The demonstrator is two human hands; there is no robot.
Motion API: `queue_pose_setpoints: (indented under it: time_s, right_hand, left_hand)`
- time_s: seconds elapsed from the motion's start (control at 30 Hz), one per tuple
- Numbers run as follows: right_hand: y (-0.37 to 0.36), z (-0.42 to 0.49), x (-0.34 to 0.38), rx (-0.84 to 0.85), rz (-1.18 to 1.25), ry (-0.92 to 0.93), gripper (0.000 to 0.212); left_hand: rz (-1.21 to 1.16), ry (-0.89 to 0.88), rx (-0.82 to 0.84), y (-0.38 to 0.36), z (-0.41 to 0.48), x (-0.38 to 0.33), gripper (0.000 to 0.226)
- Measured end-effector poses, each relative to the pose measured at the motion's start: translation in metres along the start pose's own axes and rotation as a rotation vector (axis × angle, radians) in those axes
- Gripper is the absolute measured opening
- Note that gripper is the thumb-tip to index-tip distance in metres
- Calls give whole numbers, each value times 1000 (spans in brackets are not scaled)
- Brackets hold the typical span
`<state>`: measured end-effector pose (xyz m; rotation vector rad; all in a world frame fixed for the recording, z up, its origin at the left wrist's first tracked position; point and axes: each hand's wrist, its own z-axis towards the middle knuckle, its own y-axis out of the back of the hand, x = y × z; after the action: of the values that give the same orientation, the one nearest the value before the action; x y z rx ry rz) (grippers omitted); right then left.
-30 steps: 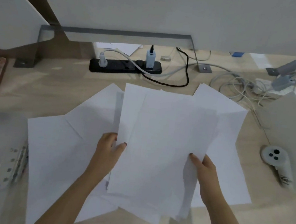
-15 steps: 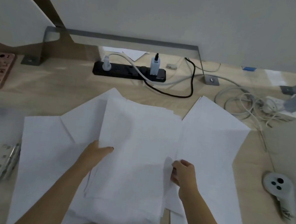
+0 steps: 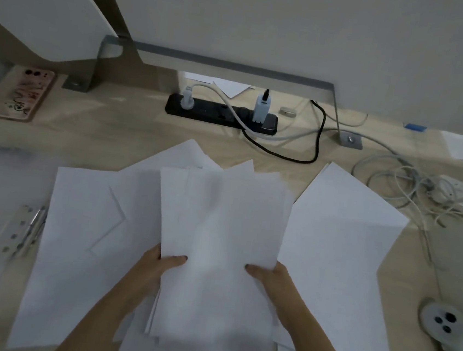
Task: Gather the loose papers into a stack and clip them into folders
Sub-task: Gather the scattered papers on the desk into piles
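Observation:
A loose stack of white papers [image 3: 221, 231] is raised in the middle of the desk, its top edges uneven. My left hand [image 3: 157, 267] grips the stack's left edge, thumb on top. My right hand [image 3: 273, 280] grips the right edge the same way. More white sheets lie flat on the desk: one large sheet to the left [image 3: 80, 245] and one to the right [image 3: 338, 258]. A metal clip strip [image 3: 18, 233] lies at the left of the papers.
A black power strip [image 3: 219, 115] with plugs and cables sits at the back. Tangled white cables [image 3: 411, 188] lie at the back right. A white controller [image 3: 446, 326] rests at the right, a phone [image 3: 26, 93] at the far left.
Both hands have shifted to the sides of the stack and squared it narrower. The sheets are drawn together in the middle; the view has moved closer.

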<state>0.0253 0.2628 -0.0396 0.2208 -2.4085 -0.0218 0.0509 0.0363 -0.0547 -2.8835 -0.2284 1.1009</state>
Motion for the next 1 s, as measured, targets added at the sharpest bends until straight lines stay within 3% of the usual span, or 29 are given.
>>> queue_pose_setpoints:
  time_s: [0.07, 0.17, 0.33, 0.5, 0.67, 0.73, 0.9, 1.0]
  right_hand:
    - [-1, -1, 0, 64, 11, 4, 20]
    - [-5, -2, 1, 92, -22, 0, 21]
    - [-8, -5, -1, -30, -17, 31, 19]
    - [-3, -11, 4, -147, -30, 121, 44]
    - [-17, -13, 21, -3, -10, 168, 67]
    - [-22, -11, 28, -32, 2, 184, 68]
    - [-20, -9, 45, -170, 89, 178, 52]
    - [-16, -9, 46, -161, 57, 186, 25]
  left_hand:
    - [-90, 38, 23, 6, -5, 0, 45]
    - [-6, 51, 38, 13, -9, 1, 77]
    - [151, -77, -85, 17, -14, -9, 44]
    - [24, -155, -183, 50, -29, -21, 52]
    - [-98, -209, -181, 70, -45, -28, 45]
    - [-112, -237, -163, 73, -52, -32, 48]
    - [-134, -297, -166, 88, -62, -35, 88]
    - [-191, -267, -152, 92, -66, -34, 69]
